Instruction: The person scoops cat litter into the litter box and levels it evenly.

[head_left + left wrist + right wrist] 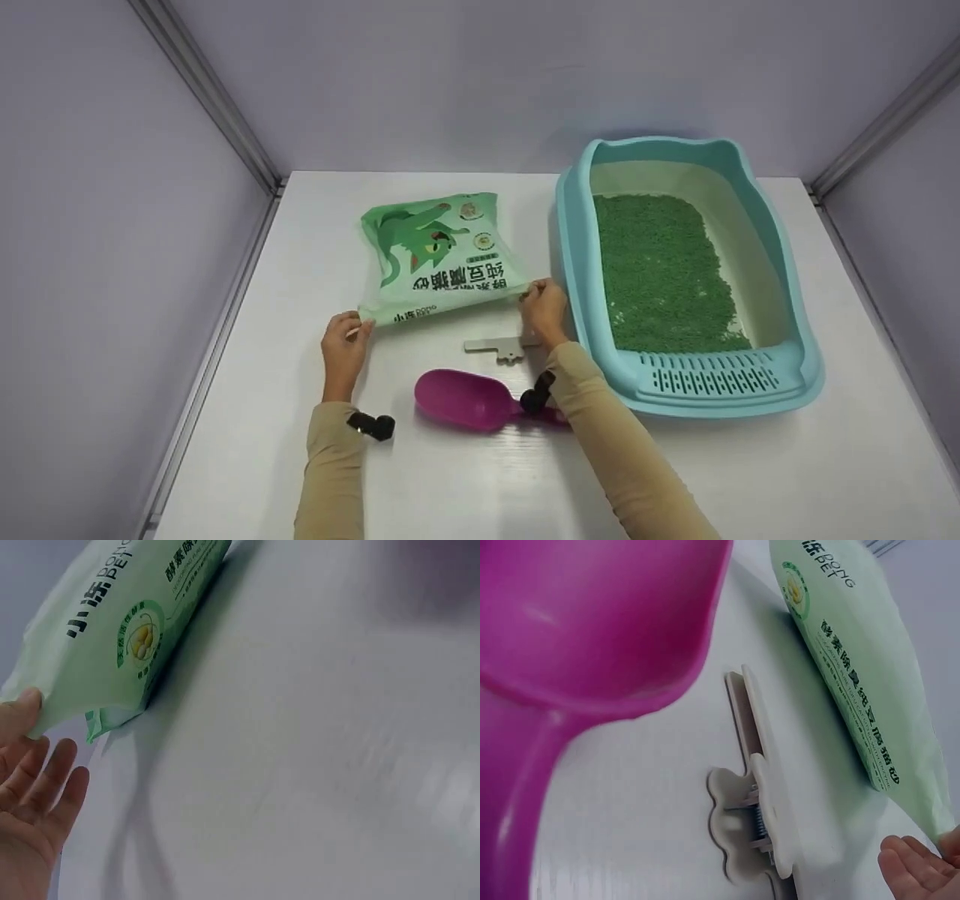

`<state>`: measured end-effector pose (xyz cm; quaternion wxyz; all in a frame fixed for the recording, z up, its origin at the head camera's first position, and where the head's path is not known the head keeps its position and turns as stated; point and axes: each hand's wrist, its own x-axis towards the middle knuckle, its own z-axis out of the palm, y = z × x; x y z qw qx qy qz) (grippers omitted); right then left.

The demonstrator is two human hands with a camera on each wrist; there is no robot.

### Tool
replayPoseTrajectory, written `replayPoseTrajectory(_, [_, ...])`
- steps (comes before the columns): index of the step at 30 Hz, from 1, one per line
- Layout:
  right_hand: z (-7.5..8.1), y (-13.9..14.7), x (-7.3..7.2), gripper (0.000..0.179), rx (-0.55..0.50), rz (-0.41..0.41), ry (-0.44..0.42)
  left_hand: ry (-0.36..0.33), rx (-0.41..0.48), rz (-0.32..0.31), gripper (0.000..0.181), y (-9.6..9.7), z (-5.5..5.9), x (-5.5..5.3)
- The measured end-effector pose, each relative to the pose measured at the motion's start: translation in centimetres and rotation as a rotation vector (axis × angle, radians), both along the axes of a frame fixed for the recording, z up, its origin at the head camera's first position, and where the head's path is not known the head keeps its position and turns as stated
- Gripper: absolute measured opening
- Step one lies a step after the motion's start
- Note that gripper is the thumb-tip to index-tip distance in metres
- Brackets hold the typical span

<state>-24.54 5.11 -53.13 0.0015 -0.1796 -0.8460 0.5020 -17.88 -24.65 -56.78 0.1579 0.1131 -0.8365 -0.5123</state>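
A green bag of cat litter (442,251) with a cat drawing lies on the white table, its near edge raised toward me. My left hand (346,343) pinches that edge's left corner between thumb and forefinger; in the left wrist view the other fingers (56,780) are spread below it. At the opposite corner my right hand (546,307) pinches the bag the same way. A light grey bag clip (501,347) lies between the hands on the table; in the right wrist view its spring shows. Closer to me rests a magenta scoop (465,401), its handle partly behind the right wrist camera.
To the right stands a blue litter box (574,255) with high sides and a slotted front ledge. Green litter (660,270) covers much of its floor. Pale walls (450,90) close off the table (247,420) at the back and both sides.
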Motion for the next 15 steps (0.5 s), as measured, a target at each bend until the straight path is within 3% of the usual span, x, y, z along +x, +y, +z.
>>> replayPoseTrajectory(6, [0.35,-0.18,-0.53,0.015,-0.122,-0.033,-0.066,-0.172,0.095,0.044,0.022,0.41,0.63,-0.5])
replayPoseTrajectory(11, [0.28,-0.17,-0.64,0.013,-0.093,-0.031,-0.075,-0.205,0.254,0.076,0.02,0.64,0.83,-0.71])
replayPoseTrajectory(15, [0.04,-0.1,-0.46,0.01,-0.021,-0.017,-0.046,-0.222,0.294,0.079,0.02,0.79,0.8,-0.63])
